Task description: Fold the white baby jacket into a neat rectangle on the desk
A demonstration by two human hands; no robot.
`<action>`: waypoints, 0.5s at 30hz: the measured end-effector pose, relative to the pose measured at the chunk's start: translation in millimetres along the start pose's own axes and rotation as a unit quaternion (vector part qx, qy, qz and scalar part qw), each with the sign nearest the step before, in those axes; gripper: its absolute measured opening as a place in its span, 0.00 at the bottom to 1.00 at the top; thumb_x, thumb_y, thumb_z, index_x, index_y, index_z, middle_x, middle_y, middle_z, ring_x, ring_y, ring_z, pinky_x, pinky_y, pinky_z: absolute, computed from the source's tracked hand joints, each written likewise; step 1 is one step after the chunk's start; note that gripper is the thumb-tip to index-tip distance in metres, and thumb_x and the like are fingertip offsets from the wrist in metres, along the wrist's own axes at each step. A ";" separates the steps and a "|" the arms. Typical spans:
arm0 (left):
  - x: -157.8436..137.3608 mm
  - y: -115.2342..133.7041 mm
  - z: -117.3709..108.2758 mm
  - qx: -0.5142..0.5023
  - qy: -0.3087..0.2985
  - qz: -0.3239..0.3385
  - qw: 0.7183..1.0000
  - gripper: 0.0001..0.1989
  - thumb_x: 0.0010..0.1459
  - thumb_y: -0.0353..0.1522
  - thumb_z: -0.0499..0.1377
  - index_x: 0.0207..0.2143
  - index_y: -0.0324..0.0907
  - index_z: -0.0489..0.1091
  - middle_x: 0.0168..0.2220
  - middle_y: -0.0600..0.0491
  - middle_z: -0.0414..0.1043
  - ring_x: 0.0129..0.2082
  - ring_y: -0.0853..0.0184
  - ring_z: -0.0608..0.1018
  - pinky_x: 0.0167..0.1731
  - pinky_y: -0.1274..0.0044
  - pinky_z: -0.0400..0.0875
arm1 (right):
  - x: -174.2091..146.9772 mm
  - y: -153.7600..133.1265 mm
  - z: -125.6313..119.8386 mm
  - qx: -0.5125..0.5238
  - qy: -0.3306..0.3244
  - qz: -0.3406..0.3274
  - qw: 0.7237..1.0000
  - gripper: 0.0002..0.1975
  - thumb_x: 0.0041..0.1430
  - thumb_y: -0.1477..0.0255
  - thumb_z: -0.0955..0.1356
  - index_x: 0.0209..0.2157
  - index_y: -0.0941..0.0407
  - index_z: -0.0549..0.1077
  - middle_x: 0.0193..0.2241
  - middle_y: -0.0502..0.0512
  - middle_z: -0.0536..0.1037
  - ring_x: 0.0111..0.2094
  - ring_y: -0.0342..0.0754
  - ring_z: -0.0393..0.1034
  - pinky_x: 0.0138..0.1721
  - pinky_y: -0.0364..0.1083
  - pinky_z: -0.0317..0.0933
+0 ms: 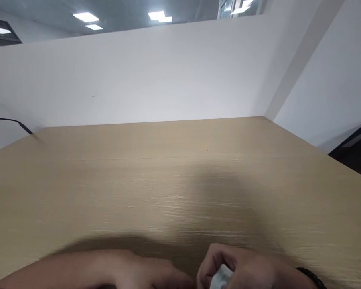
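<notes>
At the bottom edge of the head view, my right hand is closed around a small whitish object. Only a pale, smooth-looking piece shows between the curled fingers and thumb, so its kind is unclear. My left hand comes in from the left, its fingers bent and pointing towards the right hand. Its fingertips are cut off by the frame, and whatever they hold is hidden. Both hands are close together over the near part of the wooden table.
A white partition rises behind the table, with another white panel on the right. A black cable lies at the left edge. Part of a dark object shows at far right. A dark band circles the right wrist.
</notes>
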State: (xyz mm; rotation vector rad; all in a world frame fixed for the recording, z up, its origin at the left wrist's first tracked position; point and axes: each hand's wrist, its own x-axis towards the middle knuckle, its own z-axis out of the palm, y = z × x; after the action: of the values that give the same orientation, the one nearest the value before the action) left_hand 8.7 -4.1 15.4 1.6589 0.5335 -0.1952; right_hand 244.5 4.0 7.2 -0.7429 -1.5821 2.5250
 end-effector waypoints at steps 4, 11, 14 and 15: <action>11.9 -16.9 5.4 0.123 0.106 0.053 0.985 0.07 0.51 0.30 0.61 0.36 0.43 0.70 0.30 0.58 0.68 0.28 0.71 0.71 0.27 0.84 0.63 | 2.9 -1.1 5.1 -0.091 0.076 0.037 0.992 0.13 0.34 0.81 0.68 0.28 0.57 0.72 0.22 0.43 0.67 0.24 0.38 0.58 0.22 0.37 0.49; 1.3 -11.5 18.1 0.232 0.243 0.104 0.936 0.07 0.60 0.32 0.55 0.39 0.40 0.68 0.38 0.52 0.72 0.37 0.66 0.74 0.39 0.80 0.68 | -2.1 -26.3 9.5 -0.149 0.199 -0.009 0.969 0.17 0.33 0.81 0.60 0.29 0.56 0.72 0.30 0.48 0.73 0.35 0.44 0.66 0.38 0.41 0.58; -2.8 -9.0 22.8 0.245 0.258 0.137 0.925 0.11 0.64 0.38 0.52 0.37 0.41 0.67 0.33 0.53 0.71 0.33 0.67 0.72 0.34 0.81 0.67 | -6.8 -29.9 18.1 -0.171 0.170 -0.024 0.970 0.12 0.39 0.80 0.61 0.28 0.57 0.72 0.31 0.49 0.74 0.38 0.45 0.67 0.41 0.42 0.59; -2.8 -10.7 24.5 0.249 0.252 0.157 0.922 0.13 0.65 0.40 0.50 0.36 0.41 0.67 0.32 0.53 0.71 0.32 0.68 0.72 0.33 0.81 0.66 | -7.5 -29.1 20.9 -0.169 0.154 -0.018 0.973 0.10 0.42 0.78 0.63 0.29 0.57 0.72 0.30 0.48 0.73 0.37 0.45 0.66 0.40 0.42 0.59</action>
State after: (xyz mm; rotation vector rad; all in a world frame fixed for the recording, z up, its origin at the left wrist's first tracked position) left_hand 5.7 -27.8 3.0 2.2855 0.6208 0.3780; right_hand 236.5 -2.0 42.4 -1.0674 -1.9029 2.0090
